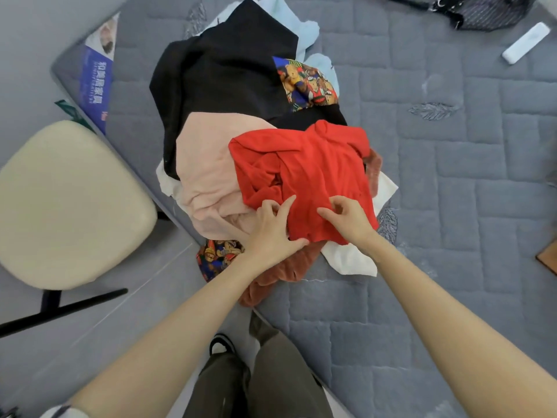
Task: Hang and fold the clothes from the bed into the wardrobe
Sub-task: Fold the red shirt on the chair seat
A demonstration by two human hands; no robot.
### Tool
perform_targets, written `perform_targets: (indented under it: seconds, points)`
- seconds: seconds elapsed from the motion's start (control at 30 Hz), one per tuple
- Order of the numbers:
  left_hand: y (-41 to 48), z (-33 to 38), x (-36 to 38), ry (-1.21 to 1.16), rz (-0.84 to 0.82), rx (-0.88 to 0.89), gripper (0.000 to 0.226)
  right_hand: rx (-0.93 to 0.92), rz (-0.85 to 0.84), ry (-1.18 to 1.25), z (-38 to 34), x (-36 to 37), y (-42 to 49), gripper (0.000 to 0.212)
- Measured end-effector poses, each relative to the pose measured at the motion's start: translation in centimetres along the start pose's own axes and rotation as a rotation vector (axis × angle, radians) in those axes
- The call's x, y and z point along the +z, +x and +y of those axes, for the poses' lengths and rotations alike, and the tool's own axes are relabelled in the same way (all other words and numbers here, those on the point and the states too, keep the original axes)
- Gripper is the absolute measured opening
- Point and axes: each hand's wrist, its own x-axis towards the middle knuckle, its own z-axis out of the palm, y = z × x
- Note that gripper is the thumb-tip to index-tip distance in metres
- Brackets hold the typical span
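Observation:
A heap of clothes lies on the grey quilted bed [452, 182]. On top, nearest me, is a crumpled red garment [304, 164]. My left hand [271, 230] grips its near left edge, thumb under the hem and fingers spread on the cloth. My right hand [346, 218] pinches the red cloth a little to the right. Beneath lie a pale pink garment [208, 170], a large black one [223, 76], a bear-print piece [307, 82], a rust-brown garment [286, 267], white cloth [349, 257] and light blue cloth [301, 25]. No wardrobe is in view.
A cream padded chair [66, 203] on black legs stands at the left beside the bed's corner. A white remote-like bar [526, 42] and a dark mesh item [482, 10] lie at the far right. A wooden corner [547, 257] pokes in at the right edge.

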Motion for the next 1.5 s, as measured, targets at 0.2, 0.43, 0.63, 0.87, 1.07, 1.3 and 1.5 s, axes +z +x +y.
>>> perform_targets:
  seconds: [0.2, 0.43, 0.63, 0.87, 1.07, 1.3, 1.5]
  points:
    - [1.2, 3.5, 0.8, -0.178, 0.150, -0.008, 0.069, -0.069, -0.212, 0.334, -2.1, -3.1, -3.4, 0.041]
    - [0.3, 2.9, -2.4, -0.640, 0.336, -0.256, 0.010, -0.133, -0.107, 0.037, -0.4, -1.3, -3.6, 0.055]
    - [-4.3, 2.3, -7.3, -1.139, 0.273, -0.361, 0.021, -0.139, 0.003, -0.323, 1.4, 5.0, -4.0, 0.091]
    - [-8.6, 1.0, -14.6, -1.204, 0.516, -0.320, 0.028, -0.120, 0.354, -0.298, -2.5, 5.1, -4.2, 0.032]
    - [-14.1, -3.8, -21.5, -1.255, 0.915, -0.371, 0.027, -0.267, 0.368, -0.260, -8.6, 3.2, -6.3, 0.046]
    - [-22.7, -10.0, -26.6, -1.175, 1.225, -0.357, 0.010, -0.402, 0.312, -0.193, -21.5, 5.1, -8.7, 0.045]
    - [-31.6, -13.8, -30.8, -1.328, 1.449, -0.299, 0.008, -0.646, 0.175, -0.143, -32.4, 9.3, -13.6, 0.042]
